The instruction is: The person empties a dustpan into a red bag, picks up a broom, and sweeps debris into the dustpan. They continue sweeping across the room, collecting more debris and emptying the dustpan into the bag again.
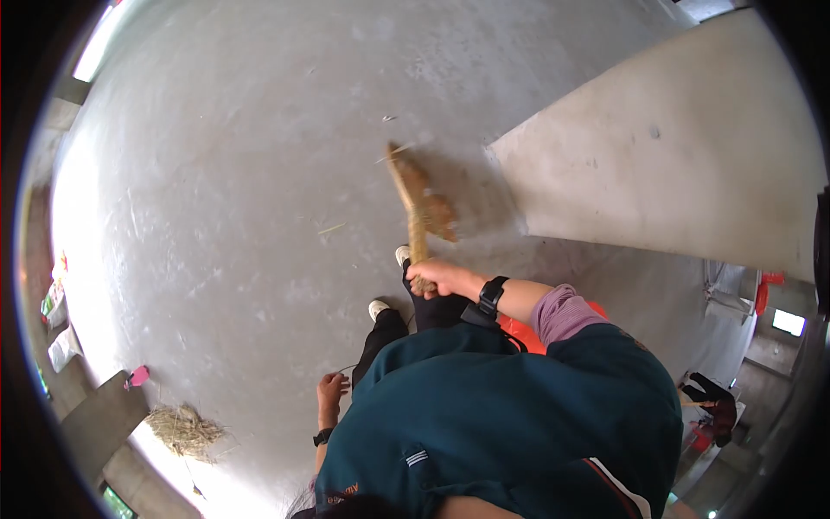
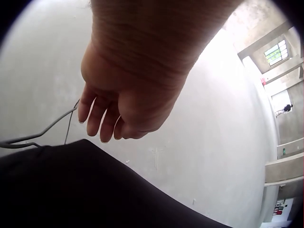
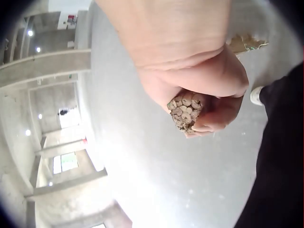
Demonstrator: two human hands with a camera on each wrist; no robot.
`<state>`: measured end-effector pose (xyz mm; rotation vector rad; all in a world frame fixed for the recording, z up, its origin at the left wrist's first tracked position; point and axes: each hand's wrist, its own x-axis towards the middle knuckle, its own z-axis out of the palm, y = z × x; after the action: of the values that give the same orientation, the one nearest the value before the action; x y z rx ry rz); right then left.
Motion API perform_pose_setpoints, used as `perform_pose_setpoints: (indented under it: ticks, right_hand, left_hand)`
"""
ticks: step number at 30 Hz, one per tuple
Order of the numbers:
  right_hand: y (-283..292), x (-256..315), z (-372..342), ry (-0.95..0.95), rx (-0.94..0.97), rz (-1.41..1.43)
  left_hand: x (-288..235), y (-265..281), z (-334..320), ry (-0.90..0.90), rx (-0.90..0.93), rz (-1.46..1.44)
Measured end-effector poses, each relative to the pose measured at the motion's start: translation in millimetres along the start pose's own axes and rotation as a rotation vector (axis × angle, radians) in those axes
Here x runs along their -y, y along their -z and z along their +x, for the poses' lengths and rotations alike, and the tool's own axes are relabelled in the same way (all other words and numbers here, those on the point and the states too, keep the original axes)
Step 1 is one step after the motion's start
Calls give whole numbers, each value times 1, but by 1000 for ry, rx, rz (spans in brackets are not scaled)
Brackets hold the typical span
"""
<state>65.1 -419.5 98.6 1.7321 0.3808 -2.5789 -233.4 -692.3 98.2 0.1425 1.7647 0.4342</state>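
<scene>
My right hand (image 1: 437,278) grips the handle of a short broom (image 1: 418,235) made of bundled stalks. The broom's brown head (image 1: 428,195) is blurred, low over the grey floor near the base of a pale pillar. In the right wrist view, curled fingers wrap the handle, and its cut stalk ends (image 3: 184,113) poke out of the fist. Hanging beside the dark trouser leg, my left hand (image 1: 331,389) has loosely bent fingers and holds nothing. A thin grey cord (image 2: 50,128) runs close to its fingertips in the left wrist view.
The broad pale pillar (image 1: 666,147) stands at the right. A loose straw piece (image 1: 331,228) lies on the floor (image 1: 242,173). Toward the lower left is a straw heap (image 1: 183,432), with a pink object (image 1: 137,376) close by. White shoes (image 1: 378,309) show below me.
</scene>
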Motion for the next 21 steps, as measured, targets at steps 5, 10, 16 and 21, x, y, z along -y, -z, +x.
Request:
perform_pose_setpoints:
  ticks: [5, 10, 16, 21]
  right_hand:
    - [-12, 40, -1, -59, 218, -2]
    - [32, 78, -36, 21, 296, 136]
    - [77, 109, -84, 117, -12, -70]
    - [111, 174, -51, 181, -248, -247]
  left_hand:
    - [-40, -19, 12, -58, -53, -11]
    - [-53, -25, 10, -73, -93, -35]
    - [-34, -36, 0, 31, -103, -107]
    - [-26, -55, -12, 57, -132, -191]
